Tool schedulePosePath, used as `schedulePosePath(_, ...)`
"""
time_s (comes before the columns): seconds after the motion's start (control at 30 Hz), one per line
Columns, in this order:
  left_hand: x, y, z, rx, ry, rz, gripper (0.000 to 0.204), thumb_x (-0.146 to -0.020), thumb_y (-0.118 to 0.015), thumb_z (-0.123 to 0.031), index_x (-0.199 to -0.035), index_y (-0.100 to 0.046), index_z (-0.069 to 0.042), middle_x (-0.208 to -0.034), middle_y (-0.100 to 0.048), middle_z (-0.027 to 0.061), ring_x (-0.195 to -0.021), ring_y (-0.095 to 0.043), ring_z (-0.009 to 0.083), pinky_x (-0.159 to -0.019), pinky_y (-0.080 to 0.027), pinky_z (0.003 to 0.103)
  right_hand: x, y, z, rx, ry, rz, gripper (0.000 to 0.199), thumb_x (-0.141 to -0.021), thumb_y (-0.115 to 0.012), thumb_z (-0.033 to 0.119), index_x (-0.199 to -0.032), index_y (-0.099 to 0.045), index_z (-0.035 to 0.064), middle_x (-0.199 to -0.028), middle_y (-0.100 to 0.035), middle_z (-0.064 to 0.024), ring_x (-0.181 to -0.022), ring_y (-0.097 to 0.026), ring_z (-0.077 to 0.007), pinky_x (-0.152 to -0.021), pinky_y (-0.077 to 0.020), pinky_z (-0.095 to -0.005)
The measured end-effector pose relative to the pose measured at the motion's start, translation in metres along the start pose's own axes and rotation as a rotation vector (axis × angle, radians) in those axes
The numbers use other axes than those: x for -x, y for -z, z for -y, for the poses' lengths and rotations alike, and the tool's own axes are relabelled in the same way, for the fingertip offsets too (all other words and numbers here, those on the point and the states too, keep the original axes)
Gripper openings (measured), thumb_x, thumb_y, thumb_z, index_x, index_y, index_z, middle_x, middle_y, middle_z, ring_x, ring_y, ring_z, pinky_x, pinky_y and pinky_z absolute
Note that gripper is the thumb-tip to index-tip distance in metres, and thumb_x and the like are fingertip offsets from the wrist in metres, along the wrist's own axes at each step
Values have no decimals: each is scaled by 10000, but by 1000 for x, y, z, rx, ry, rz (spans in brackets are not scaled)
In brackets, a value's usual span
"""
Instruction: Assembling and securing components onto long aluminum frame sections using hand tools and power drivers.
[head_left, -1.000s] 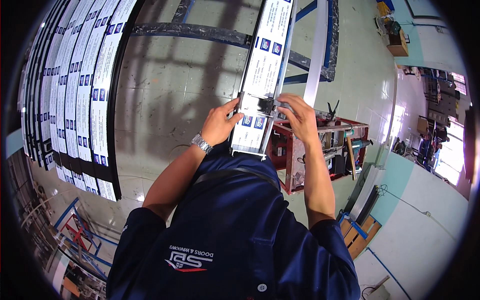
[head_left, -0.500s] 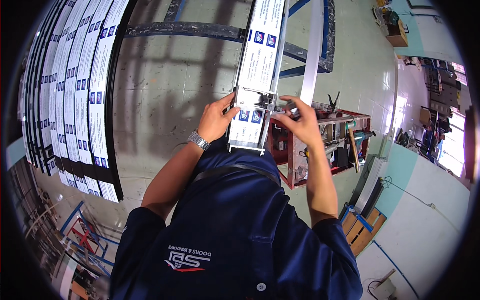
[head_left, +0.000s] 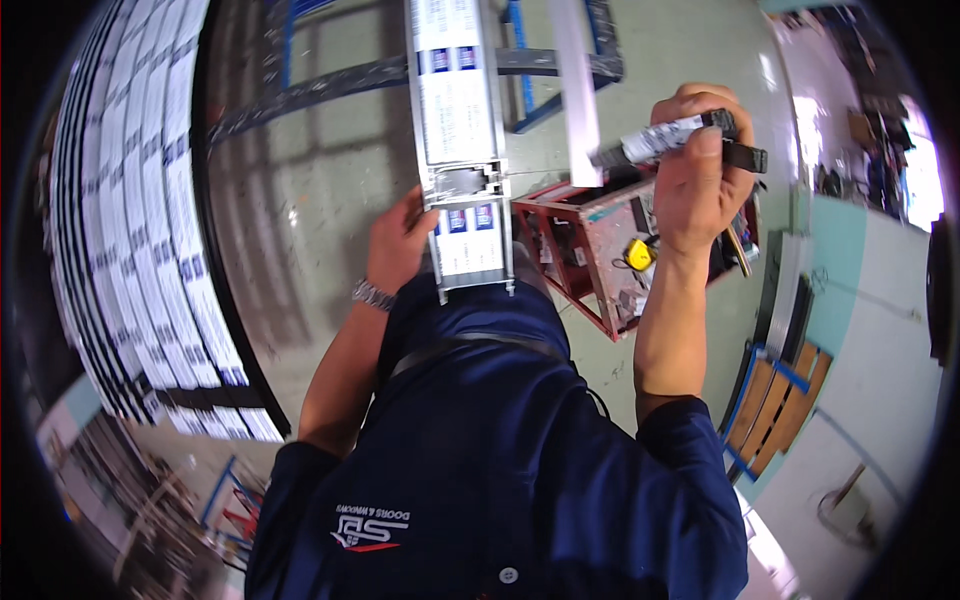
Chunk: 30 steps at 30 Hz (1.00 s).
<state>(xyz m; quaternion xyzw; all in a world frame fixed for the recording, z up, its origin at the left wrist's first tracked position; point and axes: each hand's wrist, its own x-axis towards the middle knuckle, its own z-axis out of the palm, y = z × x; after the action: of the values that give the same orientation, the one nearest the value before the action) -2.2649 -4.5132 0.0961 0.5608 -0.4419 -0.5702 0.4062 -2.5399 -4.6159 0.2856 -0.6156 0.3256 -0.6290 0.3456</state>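
Observation:
A long metal window or door profile (head_left: 460, 130), covered in white printed film, runs from my waist toward the far side. My left hand (head_left: 398, 240) is closed on its left edge, thumb on top and fingers partly hidden. Beside that hand, a cut-out (head_left: 460, 182) crosses the profile, showing bare metal and a dark part inside. My right hand (head_left: 700, 180) is raised to the right, well apart from the profile. It is wrapped round a black-and-grey tool (head_left: 660, 140) with a thick barrel and black ends; blur hides its exact kind.
A red metal tool crate (head_left: 600, 210) stands below my right hand, with a yellow tape measure (head_left: 638, 254) in it. A dark blue frame (head_left: 350, 88) supports the profile, and another pale profile (head_left: 574, 90) lies beside. Several film-covered profiles (head_left: 150, 250) are stacked at left.
My right hand has lifted off the profile and swung right and up with the tool. The view has shifted, so the profile sits further left. My left hand still grips it.

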Motion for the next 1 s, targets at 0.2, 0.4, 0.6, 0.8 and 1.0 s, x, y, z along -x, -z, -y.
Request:
schedulePosePath(0.2, 10, 2, 2, 14, 66, -31, 450, -942, -627, -48, -1364, -514, 59, -1224, -662, 101, -1099, -627, 143, -944, -484, 279, 125, 121, -89, 163, -914, -515, 215, -994, -567, 228, -1016, -584, 15, -920, -689, -124, -739, -659, -208, -730, -545, -342)
schedulePosePath(0.4, 4, -6, 1, 138, 60, -43, 479, -937, -624, -12, -1378, -472, 96, -1265, -631, 127, -1158, -596, 163, -997, -458, 275, 261, 179, -159, 46, -1202, -890, 332, -936, -650, 241, -1109, -523, -12, -897, -666, -135, -693, -642, -187, -549, -518, -320)
schedulePosePath(0.6, 7, 3, 0, 5, 148, -64, 470, -951, -626, -66, -1372, -488, 89, -1267, -629, 107, -1164, -583, 144, -980, -447, 272, 278, 251, -181, 596, -1220, -700, 679, -849, -763, 354, -1297, -531, -100, -933, -679, -109, -752, -630, -144, -641, -514, -274)
schedulePosePath(0.8, 18, -6, 0, -53, 214, -224, 303, -965, -616, -124, -1240, -623, 4, -1095, -661, -6, -913, -573, 68, -811, -441, 229, 255, 373, -154, 1295, -864, -468, 380, -883, -658, 271, -1168, -649, 20, -1061, -669, -194, -1018, -625, -359, -905, -486, -427)
schedulePosePath(1.0, 13, -16, -5, -62, 186, -290, 247, -974, -613, -148, -1163, -647, 7, -1066, -675, 1, -907, -573, 74, -821, -441, 241, 221, 483, -171, 1683, -824, -231, 409, -964, -543, 321, -1284, -589, 70, -1240, -607, -229, -1180, -560, -389, -1008, -432, -488)
